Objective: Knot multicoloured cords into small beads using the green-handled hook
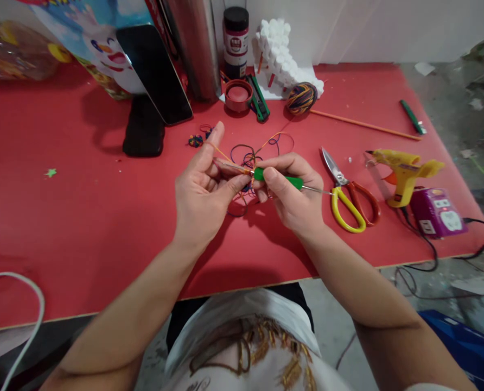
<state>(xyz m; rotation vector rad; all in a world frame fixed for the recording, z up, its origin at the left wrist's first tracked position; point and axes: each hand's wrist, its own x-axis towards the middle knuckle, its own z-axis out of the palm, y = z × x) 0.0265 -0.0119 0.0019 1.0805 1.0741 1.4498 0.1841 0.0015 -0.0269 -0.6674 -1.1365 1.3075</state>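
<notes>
My right hand [297,198] is closed round the green handle of a crochet hook [288,180], its thin metal end pointing right. The hook's other tip meets the multicoloured yarn [248,157] between my hands. My left hand [203,195] pinches the yarn work at thumb and fingers, with its index finger raised and an orange strand running over it. The small worked piece is mostly hidden by the fingers. Loose loops lie on the red table [115,217] just beyond, and one strand leads back to a yarn ball [301,98].
Scissors [348,198], a yellow glue gun [407,171] and a purple box [439,212] with cables lie right. Behind stand a leaning phone [154,73], steel flask [195,49], dark-capped jar [236,43], green cutter [258,98] and white model [276,51]. An orange stick [364,125] lies back right.
</notes>
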